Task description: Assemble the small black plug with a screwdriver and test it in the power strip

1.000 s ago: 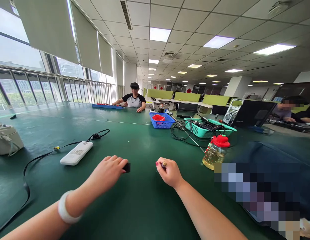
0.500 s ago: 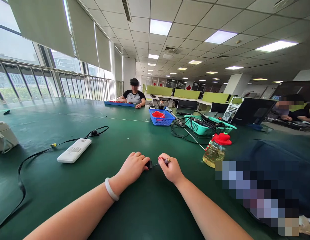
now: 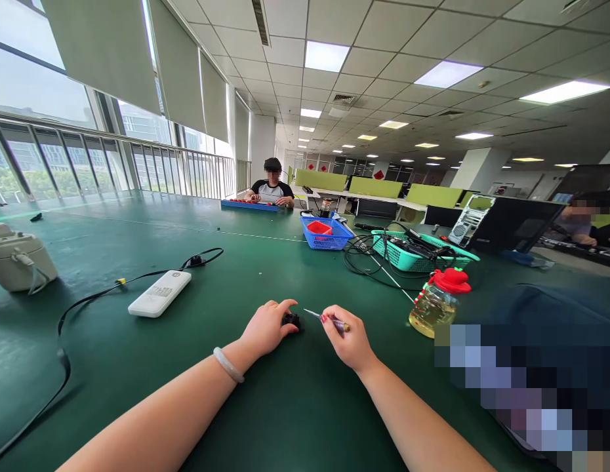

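Observation:
My left hand (image 3: 265, 329) rests on the green table (image 3: 265, 275) with its fingers closed over a small black part (image 3: 291, 320), pinning it to the surface. My right hand (image 3: 348, 341) pinches a thin screwdriver (image 3: 325, 318) whose metal tip points left, just above and beside the black part. A pale bangle sits on my left wrist.
A white power bank (image 3: 160, 293) with a black cable lies at the left, a beige case (image 3: 18, 257) further left. A bottle of yellow liquid with a red cap (image 3: 437, 303) stands right. Blue (image 3: 327, 235) and teal (image 3: 413, 252) baskets sit behind; other people sit at the far end and right.
My hands came together: the left slid right with the black part and set it flat on the table. The right hand turned the screwdriver so its tip points at the part.

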{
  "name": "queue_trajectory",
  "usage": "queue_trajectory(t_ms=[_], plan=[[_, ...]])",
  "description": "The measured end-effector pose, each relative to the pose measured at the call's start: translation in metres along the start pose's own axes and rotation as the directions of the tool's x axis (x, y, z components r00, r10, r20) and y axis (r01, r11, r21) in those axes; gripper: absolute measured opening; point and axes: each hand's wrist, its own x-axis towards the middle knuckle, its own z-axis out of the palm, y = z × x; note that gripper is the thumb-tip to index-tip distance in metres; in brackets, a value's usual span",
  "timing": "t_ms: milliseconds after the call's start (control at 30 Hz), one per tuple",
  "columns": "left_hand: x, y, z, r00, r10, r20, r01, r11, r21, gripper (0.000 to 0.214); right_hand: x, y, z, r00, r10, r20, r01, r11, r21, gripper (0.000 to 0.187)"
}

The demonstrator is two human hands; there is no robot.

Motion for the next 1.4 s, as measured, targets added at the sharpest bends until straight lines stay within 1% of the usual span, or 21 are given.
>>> queue_trajectory(t_ms=[100,267,367,467,567,667,733,833,967,1067,1200,1400], plan=[[0.001,-0.002,0.002,1.000,-0.019,0.008,0.020,0.998,-0.051,0.051,-0.001,-0.004,0.001,0.996,-0.074,0.058,0.075,0.997,-0.014,0.019],[0.001,-0.004,0.004,0.999,-0.042,0.016,0.043,0.996,-0.083,0.047,-0.002,-0.009,-0.001,0.982,-0.173,0.070,0.176,0.984,-0.039,0.020],[0.002,-0.004,0.004,0.998,-0.061,0.028,0.063,0.993,-0.098,0.045,-0.002,-0.010,-0.001,0.965,-0.239,0.106,0.248,0.965,-0.081,0.025],[0.003,-0.005,0.005,0.997,-0.075,0.036,0.078,0.992,-0.100,0.043,-0.004,-0.013,0.001,0.935,-0.324,0.147,0.342,0.933,-0.116,0.032],[0.004,-0.007,0.006,0.997,-0.067,0.040,0.071,0.993,-0.090,0.040,-0.005,-0.018,0.005,0.893,-0.410,0.186,0.438,0.887,-0.146,0.038],[0.004,-0.010,0.009,0.998,-0.041,0.041,0.044,0.996,-0.075,0.036,-0.007,-0.023,0.009,0.854,-0.471,0.221,0.511,0.840,-0.182,0.041],[0.004,-0.011,0.010,0.999,-0.032,0.035,0.034,0.997,-0.067,0.035,-0.007,-0.025,0.012,0.836,-0.495,0.235,0.541,0.815,-0.207,0.043],[0.004,-0.011,0.011,0.999,-0.023,0.028,0.025,0.998,-0.064,0.034,-0.008,-0.026,0.014,0.818,-0.514,0.258,0.569,0.785,-0.245,0.041],[0.004,-0.011,0.010,0.999,-0.020,0.028,0.021,0.998,-0.061,0.033,-0.008,-0.025,0.014,0.810,-0.519,0.271,0.583,0.762,-0.283,0.033],[0.005,-0.011,0.010,0.999,-0.018,0.028,0.019,0.998,-0.056,0.034,-0.008,-0.023,0.013,0.822,-0.509,0.254,0.568,0.767,-0.300,0.029],[0.005,-0.011,0.010,0.999,-0.021,0.030,0.023,0.998,-0.054,0.034,-0.008,-0.020,0.013,0.851,-0.475,0.224,0.524,0.798,-0.297,0.027],[0.005,-0.010,0.010,0.999,-0.022,0.031,0.024,0.998,-0.066,0.033,-0.008,-0.017,0.013,0.875,-0.429,0.223,0.481,0.824,-0.301,0.028]])
